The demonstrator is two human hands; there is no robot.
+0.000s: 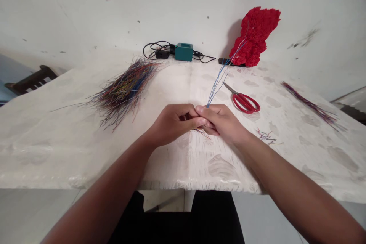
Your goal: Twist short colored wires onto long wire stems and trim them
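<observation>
My two hands meet above the middle of the table's front half. The thumb and curled fingers of my right hand [221, 120] pinch a small bunch of thin wires [215, 89], mostly blue with a white one, which fan up and away to the right. Against those fingers presses my left hand [178, 122], closed, with thumb and forefinger at the same spot; whatever it grips is hidden. A few coloured wire ends [202, 133] show just below the hands. To the right lie red-handled scissors [243, 101], blades spread slightly, touched by neither hand.
A large heap of mixed coloured wires [126, 87] lies left; a slim bundle [310, 105] lies far right. Short wire scraps [265, 136] are near my right forearm. By the wall stand a teal box [183, 52] with black cables and a red ruffled object [256, 36].
</observation>
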